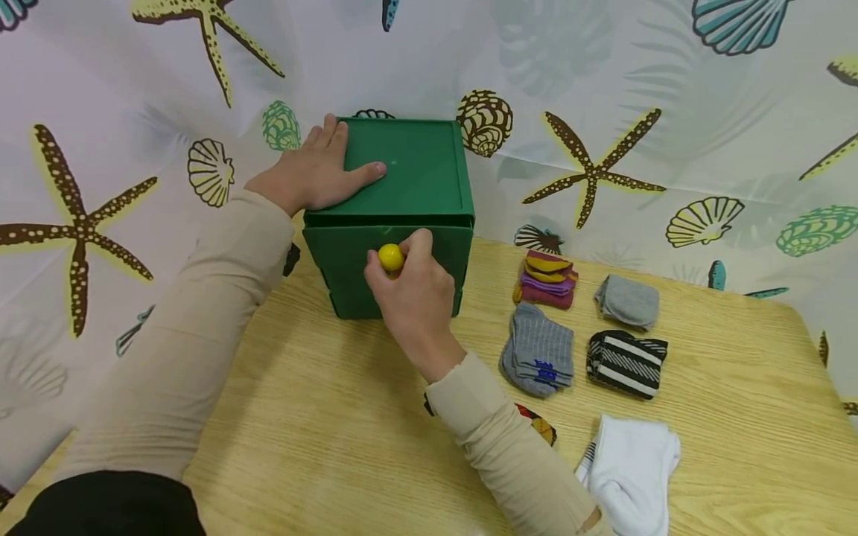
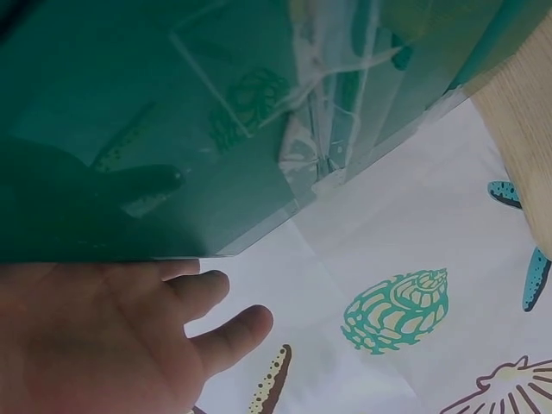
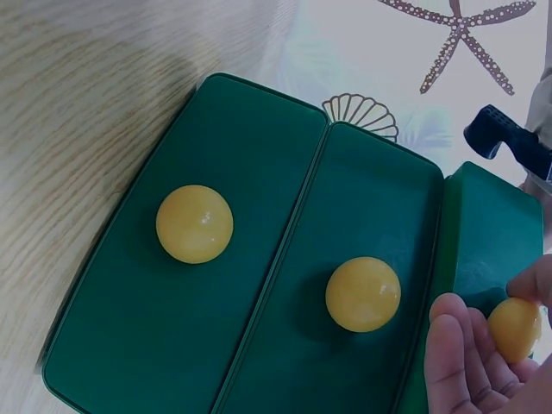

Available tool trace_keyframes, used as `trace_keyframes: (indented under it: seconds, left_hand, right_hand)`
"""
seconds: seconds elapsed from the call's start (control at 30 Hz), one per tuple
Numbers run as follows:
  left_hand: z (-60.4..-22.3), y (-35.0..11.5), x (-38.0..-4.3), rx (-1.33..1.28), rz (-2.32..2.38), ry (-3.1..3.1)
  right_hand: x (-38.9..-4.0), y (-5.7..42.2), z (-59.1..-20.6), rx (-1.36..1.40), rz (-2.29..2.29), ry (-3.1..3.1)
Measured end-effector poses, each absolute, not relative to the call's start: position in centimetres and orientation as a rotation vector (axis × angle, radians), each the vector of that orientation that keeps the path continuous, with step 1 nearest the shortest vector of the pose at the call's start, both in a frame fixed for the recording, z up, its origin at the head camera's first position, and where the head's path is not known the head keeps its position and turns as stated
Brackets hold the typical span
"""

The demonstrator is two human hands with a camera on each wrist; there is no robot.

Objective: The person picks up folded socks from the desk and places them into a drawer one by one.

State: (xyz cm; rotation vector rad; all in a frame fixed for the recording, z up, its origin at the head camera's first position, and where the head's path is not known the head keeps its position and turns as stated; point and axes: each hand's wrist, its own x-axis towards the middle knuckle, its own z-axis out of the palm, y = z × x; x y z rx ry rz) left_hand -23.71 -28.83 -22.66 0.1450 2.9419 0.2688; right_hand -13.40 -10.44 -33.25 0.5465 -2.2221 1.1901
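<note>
A small green drawer box [image 1: 402,167] stands on the wooden table against the patterned cloth. My left hand [image 1: 315,171] rests on the left side of its top, palm down with fingers spread. In the left wrist view, part of that hand [image 2: 103,336] shows beside the box's glossy green side. My right hand [image 1: 418,298] pinches the round yellow knob [image 1: 390,257] of the top drawer between thumb and fingers. That drawer's front [image 3: 496,233] appears to stand slightly forward of the others. Two lower drawers with yellow knobs [image 3: 194,224] show in the right wrist view.
Right of the box lie folded socks: maroon-and-yellow [image 1: 546,283], plain grey [image 1: 628,301], ribbed grey [image 1: 536,353], black-and-white striped [image 1: 626,365] and white [image 1: 633,469]. My right sleeve partly covers a red-and-yellow patterned piece [image 1: 541,428]. A cloth with sea shells hangs behind.
</note>
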Motion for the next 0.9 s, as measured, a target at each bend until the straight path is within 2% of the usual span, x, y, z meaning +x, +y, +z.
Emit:
trace_keyframes:
  seconds: [0.9]
  left_hand:
    - [-22.6, -28.7, -23.6, 0.131, 0.327, 2.936]
  right_hand:
    - [-10.7, -9.3, -33.6, 0.624, 1.205, -2.206]
